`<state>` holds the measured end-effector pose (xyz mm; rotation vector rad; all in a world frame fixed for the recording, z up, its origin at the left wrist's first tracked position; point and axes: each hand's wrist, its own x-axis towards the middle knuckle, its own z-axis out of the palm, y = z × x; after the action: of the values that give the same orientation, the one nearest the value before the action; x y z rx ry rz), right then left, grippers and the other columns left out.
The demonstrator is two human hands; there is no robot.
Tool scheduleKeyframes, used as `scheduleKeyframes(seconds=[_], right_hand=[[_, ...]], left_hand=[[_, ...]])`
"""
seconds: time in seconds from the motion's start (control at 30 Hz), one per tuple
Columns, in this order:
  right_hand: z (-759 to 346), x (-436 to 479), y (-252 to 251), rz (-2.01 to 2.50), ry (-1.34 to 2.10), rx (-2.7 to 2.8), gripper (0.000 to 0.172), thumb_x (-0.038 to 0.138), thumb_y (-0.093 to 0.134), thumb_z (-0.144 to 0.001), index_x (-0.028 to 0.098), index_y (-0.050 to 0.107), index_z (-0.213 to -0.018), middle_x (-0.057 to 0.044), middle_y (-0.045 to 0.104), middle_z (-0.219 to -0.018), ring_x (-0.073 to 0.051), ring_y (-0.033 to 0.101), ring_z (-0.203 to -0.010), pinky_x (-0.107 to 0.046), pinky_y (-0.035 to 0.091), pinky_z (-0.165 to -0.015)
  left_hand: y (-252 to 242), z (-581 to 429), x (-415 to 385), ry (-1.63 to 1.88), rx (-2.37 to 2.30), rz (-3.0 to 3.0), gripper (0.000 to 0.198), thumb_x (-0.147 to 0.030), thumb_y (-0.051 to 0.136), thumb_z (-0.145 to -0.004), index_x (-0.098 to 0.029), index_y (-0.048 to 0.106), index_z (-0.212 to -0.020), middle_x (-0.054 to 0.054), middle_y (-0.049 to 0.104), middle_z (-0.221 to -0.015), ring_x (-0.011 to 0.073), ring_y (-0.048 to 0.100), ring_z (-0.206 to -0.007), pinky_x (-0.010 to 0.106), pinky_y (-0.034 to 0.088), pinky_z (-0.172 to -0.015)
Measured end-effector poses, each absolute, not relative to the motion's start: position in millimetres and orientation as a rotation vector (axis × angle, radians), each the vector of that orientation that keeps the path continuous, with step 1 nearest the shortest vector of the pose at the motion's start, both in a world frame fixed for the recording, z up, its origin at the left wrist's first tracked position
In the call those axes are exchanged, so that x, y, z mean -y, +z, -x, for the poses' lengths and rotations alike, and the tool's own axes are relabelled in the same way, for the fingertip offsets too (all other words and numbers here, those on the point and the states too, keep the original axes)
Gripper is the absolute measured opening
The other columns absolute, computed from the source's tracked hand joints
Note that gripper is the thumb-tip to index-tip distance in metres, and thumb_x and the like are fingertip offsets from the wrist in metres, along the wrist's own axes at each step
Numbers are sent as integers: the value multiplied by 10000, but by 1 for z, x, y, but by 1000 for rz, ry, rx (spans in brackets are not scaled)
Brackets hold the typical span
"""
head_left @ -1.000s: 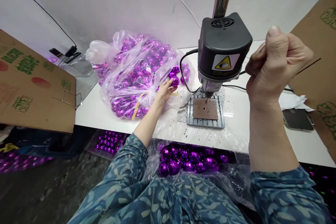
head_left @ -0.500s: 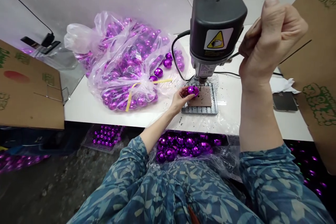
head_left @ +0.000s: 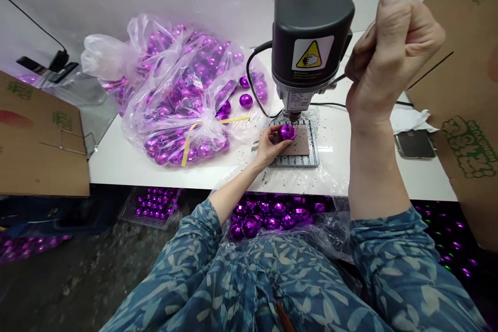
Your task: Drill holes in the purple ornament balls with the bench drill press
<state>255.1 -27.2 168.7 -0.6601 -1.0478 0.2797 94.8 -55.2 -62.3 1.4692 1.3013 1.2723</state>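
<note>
My left hand [head_left: 269, 144] pinches a shiny purple faceted ball [head_left: 287, 132] and holds it on the brown pad [head_left: 299, 146] of a small black bench drill [head_left: 311, 31], right under the drill bit. My right hand [head_left: 389, 57] is raised beside the drill head, closed in a fist round its thin metal lever [head_left: 337, 79]. A clear plastic bag [head_left: 182, 93] full of purple balls, tied with a yellow strip, lies on the white table [head_left: 124, 155] to the left of the drill.
Another open bag of purple balls [head_left: 272, 215] sits on my lap under the table edge. Cardboard boxes stand at left [head_left: 39, 140] and right [head_left: 467, 88]. A phone [head_left: 414, 143] lies on the table at right. A tray of balls [head_left: 153, 205] sits on the floor.
My left hand left the bag with one purple ball and brought it right, onto the pad under the drill bit. My right hand stayed closed on the lever.
</note>
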Motion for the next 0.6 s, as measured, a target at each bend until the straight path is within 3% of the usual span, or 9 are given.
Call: scheduleKeyframes(seconds=[0.23, 0.47, 0.6], right_hand=[[-257, 24, 170, 680, 294, 1059, 773, 906, 539, -666, 201, 234, -577, 48, 272, -444, -35, 283, -375, -306, 158, -420], [-259, 12, 180, 785, 340, 1033, 590, 469, 559, -976, 195, 245, -559, 54, 247, -450, -9, 247, -385, -245, 307, -460], [-262, 6, 182, 781, 375, 1052, 590, 478, 562, -981, 189, 271, -555, 53, 251, -457, -12, 266, -398, -230, 333, -488]], left_hand=[[-57, -98, 55, 1278, -1252, -1322, 526, -359, 972, -760, -194, 688, -1170, 110, 797, -1156, 258, 767, -1060, 483, 612, -1006], [-59, -94, 54, 1273, -1235, -1288, 528, -376, 973, -758, -206, 713, -1185, 104, 817, -1160, 253, 776, -1056, 492, 625, -1017], [-58, -94, 54, 1264, -1209, -1254, 523, -360, 967, -761, -199, 718, -1192, 98, 819, -1162, 249, 778, -1062, 474, 624, -1023]])
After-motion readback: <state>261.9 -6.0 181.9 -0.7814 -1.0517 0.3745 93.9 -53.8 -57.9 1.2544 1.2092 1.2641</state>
